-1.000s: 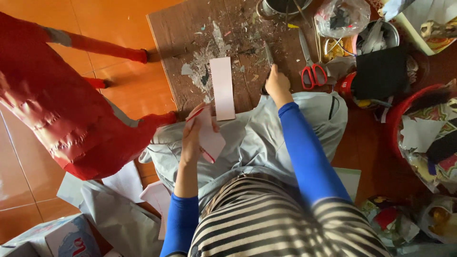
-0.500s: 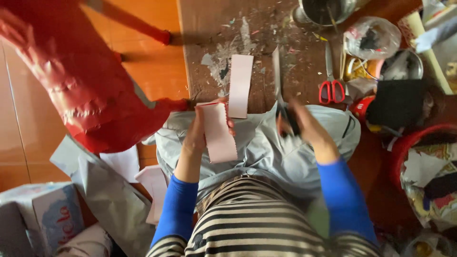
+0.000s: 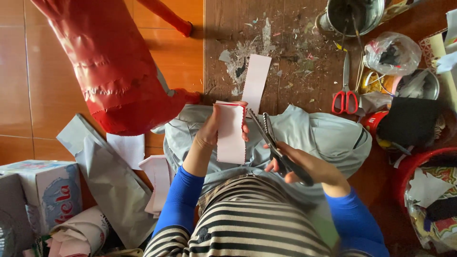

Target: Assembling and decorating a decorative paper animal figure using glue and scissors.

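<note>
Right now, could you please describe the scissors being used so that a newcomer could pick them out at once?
Start at the wooden board on the floor, then come down to the grey cloth on the person's lap. The scissors are in the right hand, blades beside a pale paper strip. Their handles are dark, whereas the spare pair lying on the board has red ones.

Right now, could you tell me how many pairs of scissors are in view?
2: dark scissors in the right hand at the pink strip, and red-handled scissors on the wooden board. Clutter may hide others.
</note>
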